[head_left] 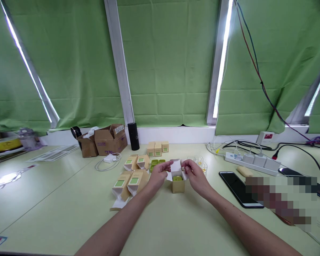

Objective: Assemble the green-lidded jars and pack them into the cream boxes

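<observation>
A small brown cardboard box (178, 187) stands upright with its white-lined top flaps raised. Inside it sits a round green item (177, 178), seen only from above. My left hand (159, 174) pinches the box's flaps at the left side. On the opposite side, my right hand (196, 175) is closed on the right flap, thumb and finger together. Just behind my left hand lie several green pieces (155, 163), partly covered by it. Clear round cups (202, 164) with yellowish centres are beyond my right hand.
Brown boxes with green labels lie left (137, 180), and smaller closed ones (158, 149) stand at the back. A phone (240, 189), a power strip (252, 163) and cables are right. An open carton (110, 140) and a black cylinder (133, 136) stand by the wall.
</observation>
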`<action>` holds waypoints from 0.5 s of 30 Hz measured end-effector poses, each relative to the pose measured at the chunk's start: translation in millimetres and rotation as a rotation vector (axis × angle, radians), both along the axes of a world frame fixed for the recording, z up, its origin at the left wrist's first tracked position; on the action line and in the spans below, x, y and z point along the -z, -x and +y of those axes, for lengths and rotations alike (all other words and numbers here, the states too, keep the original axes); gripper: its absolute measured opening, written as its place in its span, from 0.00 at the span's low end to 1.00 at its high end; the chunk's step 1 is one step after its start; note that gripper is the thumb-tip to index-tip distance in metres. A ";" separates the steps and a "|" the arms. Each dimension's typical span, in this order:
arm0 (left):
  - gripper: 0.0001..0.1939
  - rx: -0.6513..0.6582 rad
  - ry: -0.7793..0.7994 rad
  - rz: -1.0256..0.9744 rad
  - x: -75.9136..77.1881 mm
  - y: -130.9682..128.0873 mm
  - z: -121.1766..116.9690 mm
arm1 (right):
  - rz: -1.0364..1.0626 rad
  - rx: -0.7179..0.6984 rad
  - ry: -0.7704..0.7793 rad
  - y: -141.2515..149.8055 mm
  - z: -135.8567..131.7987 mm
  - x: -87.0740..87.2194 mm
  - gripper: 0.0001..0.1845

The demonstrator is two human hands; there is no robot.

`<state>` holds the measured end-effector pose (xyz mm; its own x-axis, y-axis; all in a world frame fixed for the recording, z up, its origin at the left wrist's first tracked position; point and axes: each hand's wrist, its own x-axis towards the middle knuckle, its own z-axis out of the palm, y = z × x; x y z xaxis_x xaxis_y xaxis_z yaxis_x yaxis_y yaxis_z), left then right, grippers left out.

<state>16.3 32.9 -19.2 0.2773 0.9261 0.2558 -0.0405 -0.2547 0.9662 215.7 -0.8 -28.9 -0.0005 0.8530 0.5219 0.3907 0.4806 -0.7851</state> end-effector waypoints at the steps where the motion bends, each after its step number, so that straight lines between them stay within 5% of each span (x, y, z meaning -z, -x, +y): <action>1: 0.36 0.004 0.017 -0.012 -0.3 -0.2 0.0 | 0.026 0.008 0.007 -0.4 1.5 1.5 0.11; 15: 0.33 0.007 0.111 -0.074 1.8 -1.3 6.4 | 0.299 -0.022 0.151 -2.9 20.8 16.5 0.12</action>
<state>17.6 39.3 -21.1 0.2681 0.9479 0.1720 -0.1145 -0.1460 0.9826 218.6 19.9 -45.3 0.1146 0.9221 0.3695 0.1231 0.3559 -0.9264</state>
